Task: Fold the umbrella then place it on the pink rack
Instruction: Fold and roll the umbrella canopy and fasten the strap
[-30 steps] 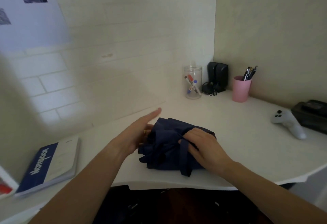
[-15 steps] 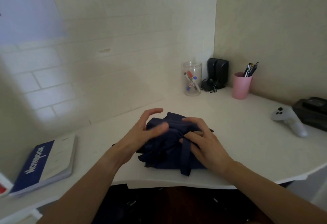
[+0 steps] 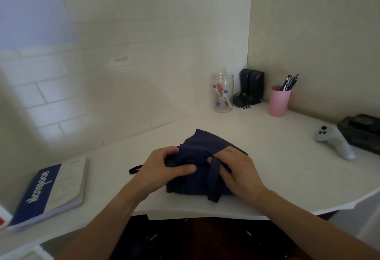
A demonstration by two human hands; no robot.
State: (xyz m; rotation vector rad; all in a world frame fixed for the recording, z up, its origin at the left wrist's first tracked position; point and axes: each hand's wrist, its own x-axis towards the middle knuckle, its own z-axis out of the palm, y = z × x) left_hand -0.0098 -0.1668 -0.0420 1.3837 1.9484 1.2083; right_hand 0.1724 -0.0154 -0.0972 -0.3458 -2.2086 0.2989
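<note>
Umbrella [image 3: 202, 167] on desk [image 3: 287, 169]; left hand [image 3: 164, 168] fingers clamped around its left end, right hand [image 3: 238, 170] apparently pinching strap.

The white surface [image 3: 277, 169] fits into a wall corner. Near its front edge lies a navy umbrella [image 3: 205, 142], bundled, with a black loop [image 3: 134, 169] at its left end. A notebook [image 3: 53, 189] lies flat at the left. At the back stand a clear jar [image 3: 223, 93] of markers, a black speaker [image 3: 251, 86] and a pink cup [image 3: 279, 101] of pens. At the right lie a white controller [image 3: 333, 141] and, just beside it, a black box [image 3: 362, 130].
</note>
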